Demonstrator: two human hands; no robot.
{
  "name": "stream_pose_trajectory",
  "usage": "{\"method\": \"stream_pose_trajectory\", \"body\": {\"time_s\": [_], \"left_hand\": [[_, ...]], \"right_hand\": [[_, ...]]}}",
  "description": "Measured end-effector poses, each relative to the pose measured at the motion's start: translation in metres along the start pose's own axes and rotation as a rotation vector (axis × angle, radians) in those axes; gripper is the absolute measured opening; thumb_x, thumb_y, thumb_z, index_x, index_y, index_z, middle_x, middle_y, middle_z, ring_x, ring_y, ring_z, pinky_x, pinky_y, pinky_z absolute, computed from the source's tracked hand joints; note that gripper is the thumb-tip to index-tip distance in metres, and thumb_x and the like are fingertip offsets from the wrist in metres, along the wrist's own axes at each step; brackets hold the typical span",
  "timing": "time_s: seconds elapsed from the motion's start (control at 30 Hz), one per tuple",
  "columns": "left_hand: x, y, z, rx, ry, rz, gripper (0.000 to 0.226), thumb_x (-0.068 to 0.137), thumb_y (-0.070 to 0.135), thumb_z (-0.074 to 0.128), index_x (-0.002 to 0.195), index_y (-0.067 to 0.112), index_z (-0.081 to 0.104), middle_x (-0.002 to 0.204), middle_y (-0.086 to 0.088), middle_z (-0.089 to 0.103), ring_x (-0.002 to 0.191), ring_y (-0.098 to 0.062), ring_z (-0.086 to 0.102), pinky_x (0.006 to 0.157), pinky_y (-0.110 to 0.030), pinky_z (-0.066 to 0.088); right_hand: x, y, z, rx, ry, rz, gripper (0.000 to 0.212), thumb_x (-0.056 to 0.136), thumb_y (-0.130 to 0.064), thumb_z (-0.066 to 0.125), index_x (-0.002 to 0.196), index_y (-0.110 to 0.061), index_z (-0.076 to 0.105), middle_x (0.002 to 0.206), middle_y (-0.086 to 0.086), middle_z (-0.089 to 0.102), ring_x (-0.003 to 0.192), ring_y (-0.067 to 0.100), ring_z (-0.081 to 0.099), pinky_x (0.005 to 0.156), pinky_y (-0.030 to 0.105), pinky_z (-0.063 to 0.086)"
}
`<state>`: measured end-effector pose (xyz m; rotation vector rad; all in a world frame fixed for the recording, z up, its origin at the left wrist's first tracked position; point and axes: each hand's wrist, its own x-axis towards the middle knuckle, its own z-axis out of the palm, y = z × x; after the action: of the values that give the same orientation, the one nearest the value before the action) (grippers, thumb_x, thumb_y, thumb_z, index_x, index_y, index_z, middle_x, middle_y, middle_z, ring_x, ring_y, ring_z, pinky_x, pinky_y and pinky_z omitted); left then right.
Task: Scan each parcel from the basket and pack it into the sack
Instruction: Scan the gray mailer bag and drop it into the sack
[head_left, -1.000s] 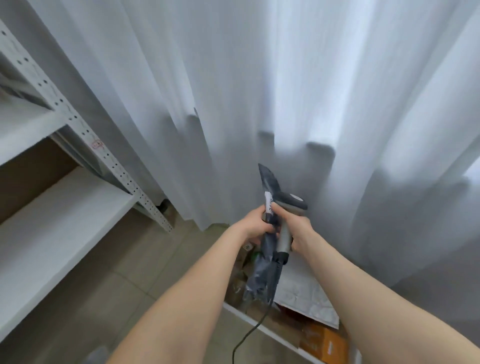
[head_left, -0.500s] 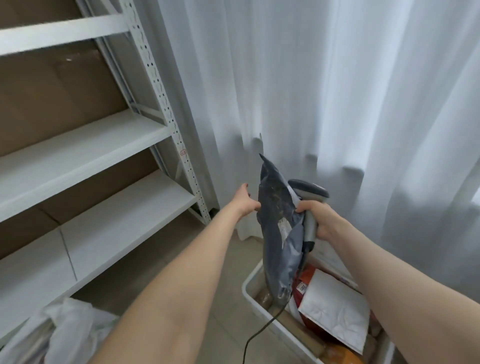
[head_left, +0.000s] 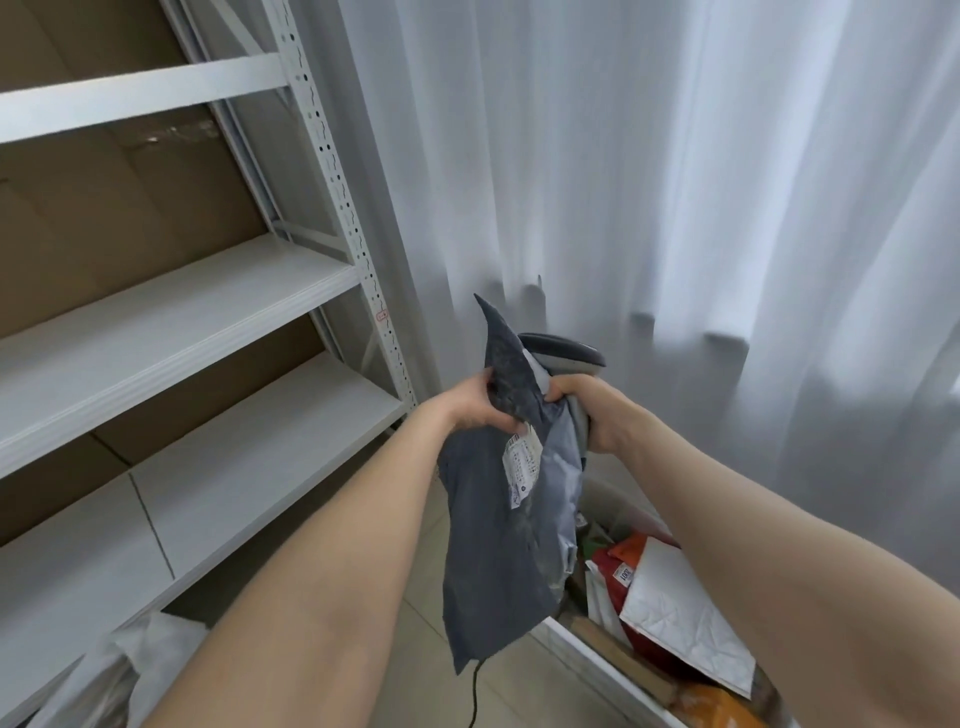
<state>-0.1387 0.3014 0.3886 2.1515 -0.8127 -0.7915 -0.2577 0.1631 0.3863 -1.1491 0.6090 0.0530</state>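
Observation:
A dark grey poly-mailer parcel (head_left: 493, 551) with a white label hangs upright at centre. My left hand (head_left: 475, 408) grips its upper left edge. My right hand (head_left: 587, 410) holds the grey handheld scanner (head_left: 566, 356) by its handle, and its fingers also pinch the parcel's upper right edge. The scanner's black cable (head_left: 474, 691) dangles below the parcel. At the lower right stands the white basket (head_left: 587, 657) with several parcels, among them a white padded mailer (head_left: 680, 618) and red and orange packets. A crumpled white sack (head_left: 130, 660) shows at the lower left.
A white metal shelving rack (head_left: 182, 317) with brown cardboard backing fills the left side, its perforated post (head_left: 343, 197) near centre. White curtains (head_left: 675, 182) hang behind and to the right. Beige floor tiles (head_left: 415, 571) lie between rack and basket.
The view has swung left and down, bringing the rack and the sack into view. The parcel has turned broadside, and my left hand, briefly apart from it, grips its top edge again.

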Motion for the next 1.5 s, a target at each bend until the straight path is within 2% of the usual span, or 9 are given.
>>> {"method": "stream_pose_trajectory", "body": {"time_s": [0.17, 0.33, 0.5, 0.7, 0.9, 1.13, 1.27, 1.37, 1.5], "left_hand": [[0.004, -0.007, 0.007, -0.131, -0.081, -0.040, 0.032, 0.076, 0.015, 0.076, 0.099, 0.029, 0.059, 0.096, 0.017, 0.061, 0.099, -0.011, 0.054, 0.091, -0.028, 0.039], [0.006, -0.009, 0.009, -0.241, -0.166, -0.085, 0.053, 0.081, 0.017, 0.072, 0.128, 0.024, 0.050, 0.116, 0.004, 0.063, 0.105, -0.015, 0.061, 0.098, -0.042, 0.049], [0.010, -0.006, 0.014, -0.365, -0.214, -0.037, 0.059, 0.080, 0.017, 0.075, 0.129, 0.031, 0.044, 0.110, 0.014, 0.063, 0.101, -0.009, 0.063, 0.078, -0.030, 0.055], [0.025, 0.001, 0.029, -0.237, -0.011, 0.017, 0.039, 0.078, 0.013, 0.076, 0.113, 0.008, 0.058, 0.095, -0.001, 0.064, 0.081, -0.013, 0.061, 0.067, -0.023, 0.050], [0.040, -0.009, 0.034, -0.184, 0.282, -0.052, 0.005, 0.085, 0.014, 0.068, 0.083, 0.014, 0.063, 0.093, -0.012, 0.070, 0.076, -0.024, 0.068, 0.068, -0.035, 0.060], [0.044, -0.024, -0.001, -0.536, 0.711, -0.263, 0.021, 0.088, 0.025, 0.066, 0.098, 0.007, 0.062, 0.078, -0.008, 0.067, 0.060, -0.021, 0.069, 0.053, -0.034, 0.060], [0.041, -0.028, -0.017, -0.613, 0.861, -0.349, 0.029, 0.088, 0.026, 0.064, 0.110, 0.007, 0.060, 0.097, -0.010, 0.068, 0.074, -0.028, 0.070, 0.070, -0.042, 0.060], [0.038, -0.024, -0.023, -0.694, 0.967, -0.342, 0.030, 0.089, 0.017, 0.062, 0.116, 0.004, 0.060, 0.094, -0.009, 0.063, 0.061, -0.024, 0.066, 0.063, -0.039, 0.060], [0.031, -0.014, -0.029, -0.790, 0.963, -0.333, 0.032, 0.088, 0.013, 0.060, 0.119, 0.004, 0.059, 0.111, -0.014, 0.066, 0.085, -0.034, 0.068, 0.072, -0.044, 0.060]], "right_hand": [[0.005, 0.000, 0.011, -0.001, 0.006, 0.001, 0.016, 0.080, -0.001, 0.054, 0.093, -0.001, 0.063, 0.071, 0.012, 0.071, 0.058, 0.023, 0.069, 0.052, 0.028, 0.055], [0.010, 0.007, 0.006, 0.075, 0.078, -0.066, 0.018, 0.085, 0.002, 0.055, 0.101, -0.001, 0.061, 0.091, 0.018, 0.067, 0.074, 0.028, 0.067, 0.072, 0.040, 0.059], [0.011, 0.011, 0.001, 0.063, 0.093, -0.087, 0.030, 0.086, 0.004, 0.055, 0.115, 0.000, 0.059, 0.103, 0.022, 0.065, 0.084, 0.031, 0.065, 0.079, 0.043, 0.057], [0.014, 0.022, -0.001, 0.155, 0.120, -0.154, 0.029, 0.080, 0.014, 0.052, 0.104, 0.002, 0.062, 0.093, 0.022, 0.065, 0.072, 0.030, 0.068, 0.059, 0.034, 0.059], [0.019, 0.028, -0.013, 0.193, 0.171, -0.145, 0.026, 0.082, 0.008, 0.059, 0.101, -0.010, 0.063, 0.090, 0.013, 0.065, 0.076, 0.025, 0.063, 0.072, 0.042, 0.056], [0.017, 0.048, -0.037, 0.194, 0.203, -0.102, 0.040, 0.085, -0.028, 0.072, 0.122, -0.016, 0.061, 0.113, 0.010, 0.071, 0.108, 0.033, 0.064, 0.097, 0.055, 0.049], [0.014, 0.051, -0.034, 0.290, 0.172, -0.126, 0.056, 0.076, -0.036, 0.072, 0.128, -0.023, 0.054, 0.116, 0.006, 0.068, 0.110, 0.032, 0.062, 0.090, 0.054, 0.047], [0.009, 0.048, -0.022, 0.316, 0.098, -0.176, 0.049, 0.073, -0.029, 0.073, 0.119, -0.021, 0.060, 0.110, 0.005, 0.071, 0.103, 0.027, 0.066, 0.085, 0.049, 0.050], [0.007, 0.044, 0.009, 0.243, 0.189, -0.246, 0.021, 0.081, 0.001, 0.072, 0.100, -0.008, 0.067, 0.099, 0.011, 0.070, 0.087, 0.028, 0.068, 0.079, 0.042, 0.055]]}}
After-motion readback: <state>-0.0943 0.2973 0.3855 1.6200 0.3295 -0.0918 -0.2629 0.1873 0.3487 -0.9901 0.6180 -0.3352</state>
